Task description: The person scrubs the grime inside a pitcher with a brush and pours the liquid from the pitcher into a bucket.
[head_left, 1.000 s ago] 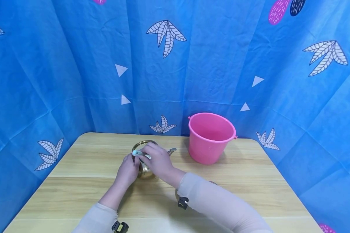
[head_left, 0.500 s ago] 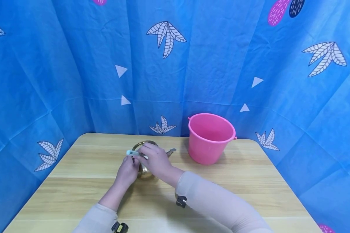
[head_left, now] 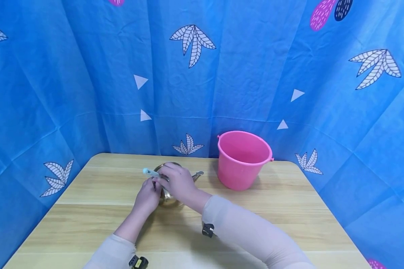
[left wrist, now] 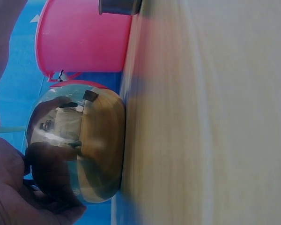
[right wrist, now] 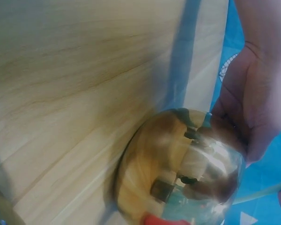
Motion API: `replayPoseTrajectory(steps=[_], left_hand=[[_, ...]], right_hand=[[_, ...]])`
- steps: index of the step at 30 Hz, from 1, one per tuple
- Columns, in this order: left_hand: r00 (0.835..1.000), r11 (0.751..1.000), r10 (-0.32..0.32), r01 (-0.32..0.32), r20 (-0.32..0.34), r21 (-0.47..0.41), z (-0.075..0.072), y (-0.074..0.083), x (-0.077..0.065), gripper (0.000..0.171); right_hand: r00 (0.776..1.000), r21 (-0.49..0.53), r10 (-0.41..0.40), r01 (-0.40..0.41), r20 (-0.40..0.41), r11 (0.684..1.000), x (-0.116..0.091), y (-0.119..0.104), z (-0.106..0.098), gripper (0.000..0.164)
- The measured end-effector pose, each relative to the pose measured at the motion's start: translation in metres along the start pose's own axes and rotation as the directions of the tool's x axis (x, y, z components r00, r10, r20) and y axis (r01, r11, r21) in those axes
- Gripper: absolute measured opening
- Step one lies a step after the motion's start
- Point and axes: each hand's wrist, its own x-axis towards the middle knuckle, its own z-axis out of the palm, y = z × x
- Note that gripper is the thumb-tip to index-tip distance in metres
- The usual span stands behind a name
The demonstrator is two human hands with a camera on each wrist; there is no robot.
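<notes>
A shiny brass-coloured teapot [head_left: 168, 200] with a spout stands on the wooden table, its rounded body filling much of both wrist views. At its left side, my left hand [head_left: 149, 197] grips what appears to be its handle, mostly hidden by the fingers. My right hand [head_left: 180, 184] is over the teapot's top and pinches a slim tool with a pale teal handle [head_left: 150, 172]. The handle's end sticks out to the left, above my left hand. The tool's other end is hidden, so its kind cannot be told.
Behind and to the right stands a pink bucket [head_left: 238, 173], upright near the table's back edge. A blue patterned curtain [head_left: 185, 93] encloses the back and sides. The wooden table [head_left: 282, 216] runs forward beneath both arms.
The teal handle has shifted left and slightly upward, as my right hand edged left over the teapot. My left hand, the teapot and the bucket have stayed in place.
</notes>
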Motion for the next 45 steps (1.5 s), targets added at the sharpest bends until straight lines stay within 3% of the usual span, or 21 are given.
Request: replayPoseTrajectory(steps=[10, 18, 31, 39, 45], left_hand=[[1.0, 0.999, 0.029, -0.029, 0.001, 0.025, 0.001, -0.001, 0.0, 0.05], [1.0, 1.0, -0.004, 0.004, -0.013, 0.01, 0.001, 0.001, 0.001, 0.051], [0.998, 0.999, -0.04, 0.04, -0.044, 0.007, 0.002, 0.004, 0.001, 0.05], [0.997, 0.998, -0.069, 0.069, -0.042, 0.001, 0.004, 0.001, 0.002, 0.05], [0.997, 0.998, -0.062, 0.062, -0.053, 0.001, 0.005, 0.0, 0.004, 0.05]], right_hand=[[0.993, 0.046, 0.104, -0.107, 0.058, 0.993, 0.008, 0.0, 0.0, 0.012], [0.964, 0.059, 0.227, -0.237, 0.136, 0.97, 0.019, 0.002, -0.003, 0.022], [0.934, 0.114, 0.311, -0.333, 0.175, 0.936, 0.027, 0.01, -0.003, 0.028], [0.923, 0.137, 0.349, -0.371, 0.159, 0.919, 0.029, 0.013, -0.003, 0.027], [0.892, 0.172, 0.419, -0.445, 0.169, 0.879, 0.03, 0.016, -0.005, 0.024]])
